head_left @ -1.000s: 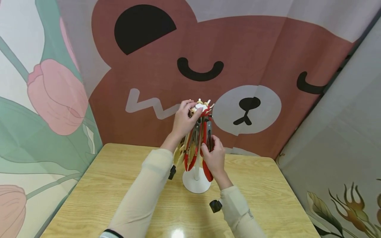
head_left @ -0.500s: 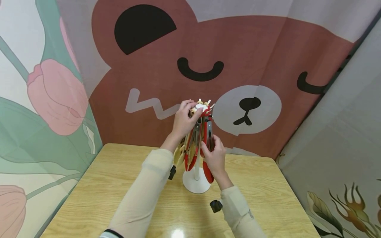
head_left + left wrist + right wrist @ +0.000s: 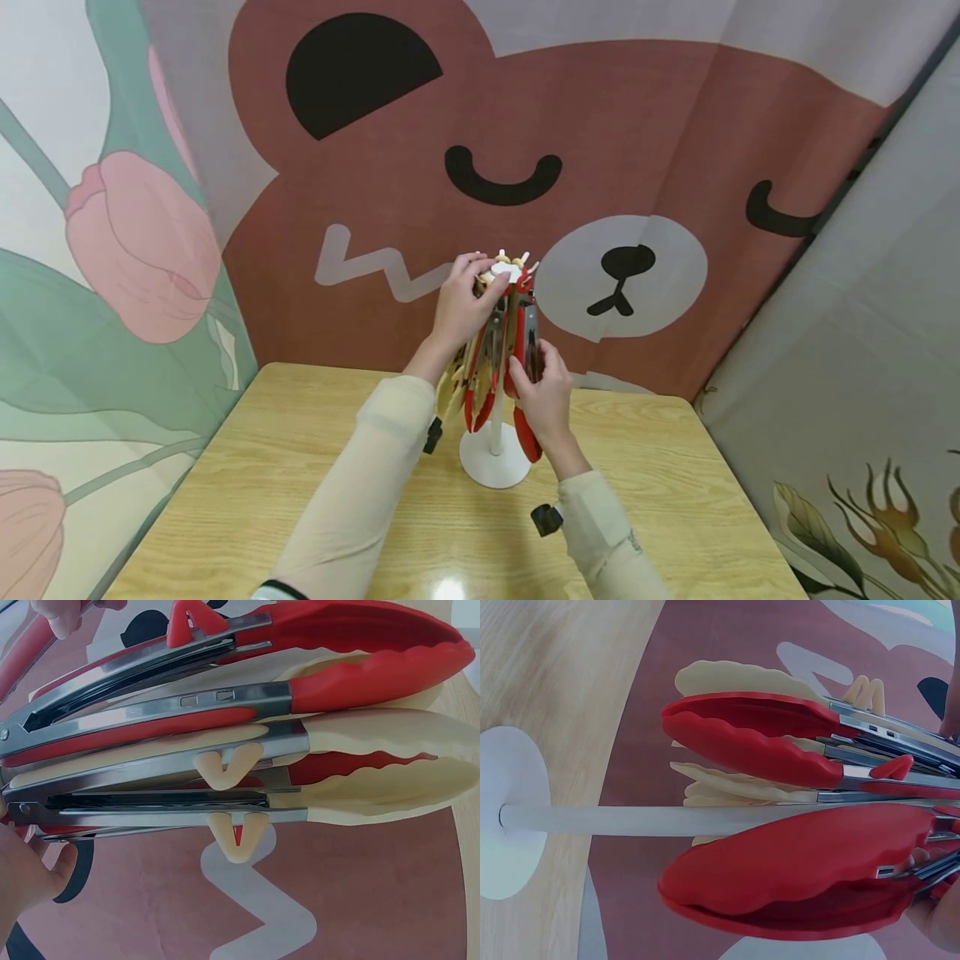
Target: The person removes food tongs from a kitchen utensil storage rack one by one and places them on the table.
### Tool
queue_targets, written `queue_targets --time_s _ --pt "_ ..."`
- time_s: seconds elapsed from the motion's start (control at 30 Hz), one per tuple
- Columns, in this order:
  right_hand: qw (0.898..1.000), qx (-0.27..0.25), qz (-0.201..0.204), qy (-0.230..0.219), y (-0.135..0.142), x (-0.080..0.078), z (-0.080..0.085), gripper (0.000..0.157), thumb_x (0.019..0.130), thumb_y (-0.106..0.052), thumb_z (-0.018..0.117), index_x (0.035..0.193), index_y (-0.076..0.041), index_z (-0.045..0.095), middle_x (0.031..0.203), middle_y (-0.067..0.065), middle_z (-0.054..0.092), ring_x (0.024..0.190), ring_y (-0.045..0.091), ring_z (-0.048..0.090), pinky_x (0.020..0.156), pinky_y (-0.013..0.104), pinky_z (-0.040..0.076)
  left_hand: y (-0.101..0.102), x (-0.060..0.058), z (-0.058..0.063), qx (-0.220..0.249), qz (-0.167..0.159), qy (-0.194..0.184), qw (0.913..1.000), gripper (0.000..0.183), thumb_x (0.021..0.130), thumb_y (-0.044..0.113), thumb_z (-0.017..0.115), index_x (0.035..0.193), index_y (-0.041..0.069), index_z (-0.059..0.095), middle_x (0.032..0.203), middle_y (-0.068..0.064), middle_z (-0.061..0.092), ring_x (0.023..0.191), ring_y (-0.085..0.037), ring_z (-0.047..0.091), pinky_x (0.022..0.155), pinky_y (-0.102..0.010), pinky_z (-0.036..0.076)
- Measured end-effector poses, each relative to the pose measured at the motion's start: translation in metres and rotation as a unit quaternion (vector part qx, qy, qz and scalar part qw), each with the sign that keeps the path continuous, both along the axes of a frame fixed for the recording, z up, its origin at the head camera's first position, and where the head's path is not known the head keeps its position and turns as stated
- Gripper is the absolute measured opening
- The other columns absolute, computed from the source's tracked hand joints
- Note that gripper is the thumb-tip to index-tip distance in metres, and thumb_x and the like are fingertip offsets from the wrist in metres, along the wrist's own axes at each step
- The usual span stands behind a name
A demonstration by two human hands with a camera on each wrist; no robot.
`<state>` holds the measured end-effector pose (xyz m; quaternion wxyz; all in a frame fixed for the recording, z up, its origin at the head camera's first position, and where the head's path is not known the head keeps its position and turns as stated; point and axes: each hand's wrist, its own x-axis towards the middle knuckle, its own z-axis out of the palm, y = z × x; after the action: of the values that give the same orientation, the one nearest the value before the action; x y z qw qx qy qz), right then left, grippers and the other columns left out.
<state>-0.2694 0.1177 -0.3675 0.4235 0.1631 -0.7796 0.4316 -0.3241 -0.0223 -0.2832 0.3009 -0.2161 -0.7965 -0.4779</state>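
A white stand [image 3: 480, 468] stands upright on the table, with several red and cream tongs hanging around its pole from the hooked top [image 3: 506, 270]. My left hand [image 3: 463, 300] holds the stand's top, thumb on the near side and fingers on the far side. Lower on the right, my right hand [image 3: 546, 398] grips a pair of red tongs [image 3: 795, 862] by the metal arms, just above the red tips. In the left wrist view, cream tongs [image 3: 375, 795] and another pair of red tongs [image 3: 375, 686] hang side by side, their tips slightly spread.
The wooden table [image 3: 360, 517] ends behind the stand at a curtain [image 3: 375, 183] printed with a bear. A flowered curtain [image 3: 135, 250] lies along the left, and a grey one [image 3: 847, 350] along the right. Black wrist cameras [image 3: 547, 520] stick out below the sleeves.
My right hand and the red tongs have shifted slightly to the right, away from the pole. My left hand stays at the stand's top.
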Motion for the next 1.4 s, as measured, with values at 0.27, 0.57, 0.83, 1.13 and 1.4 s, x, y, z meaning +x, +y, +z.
queue_targets --time_s 0.27,0.57,0.83,1.13,1.4 --pt "1.0 0.001 0.003 -0.005 0.002 0.0 0.001 0.031 0.08 -0.012 0.065 0.103 0.007 0.054 0.082 0.015 0.056 0.064 0.021 0.055 0.052 0.034 0.048 0.0 0.001 0.0 -0.001 -0.001 -0.004 1.0 0.041 0.088 0.035 0.053 0.113 0.003 0.059 0.122 -0.008 0.045 0.109 -0.019 0.046 0.09 -0.032 0.038" --pt "1.0 0.01 0.002 0.001 0.002 0.003 0.007 0.029 0.08 -0.011 0.065 0.102 0.005 0.054 0.08 0.013 0.055 0.061 0.019 0.054 0.05 0.032 0.048 0.0 0.002 0.001 -0.001 -0.006 -0.005 1.0 0.041 0.088 0.033 0.054 0.113 0.002 0.059 0.122 -0.009 0.045 0.11 -0.019 0.045 0.09 -0.032 0.037" --pt "1.0 0.012 0.0 0.005 0.003 0.004 0.01 0.029 0.081 -0.012 0.065 0.102 0.005 0.054 0.081 0.013 0.056 0.061 0.018 0.054 0.05 0.032 0.048 0.001 0.002 0.001 -0.003 -0.004 -0.003 1.0 0.041 0.088 0.033 0.054 0.113 0.002 0.059 0.122 -0.009 0.045 0.11 -0.019 0.045 0.09 -0.032 0.037" --pt "1.0 0.004 0.005 0.018 0.004 0.007 0.015 0.031 0.08 -0.01 0.065 0.103 0.007 0.054 0.082 0.016 0.057 0.064 0.024 0.057 0.054 0.036 0.05 0.0 0.003 0.0 0.0 -0.004 -0.001 1.0 0.041 0.087 0.033 0.054 0.113 0.002 0.059 0.121 -0.008 0.046 0.11 -0.02 0.045 0.091 -0.031 0.037" --pt "1.0 -0.003 0.004 0.009 0.008 0.009 0.014 0.032 0.081 -0.011 0.065 0.105 0.006 0.054 0.084 0.017 0.058 0.067 0.023 0.058 0.056 0.038 0.051 -0.001 0.002 0.0 0.001 -0.004 -0.002 1.0 0.041 0.088 0.033 0.055 0.113 0.002 0.059 0.122 -0.009 0.045 0.111 -0.019 0.045 0.091 -0.031 0.037"
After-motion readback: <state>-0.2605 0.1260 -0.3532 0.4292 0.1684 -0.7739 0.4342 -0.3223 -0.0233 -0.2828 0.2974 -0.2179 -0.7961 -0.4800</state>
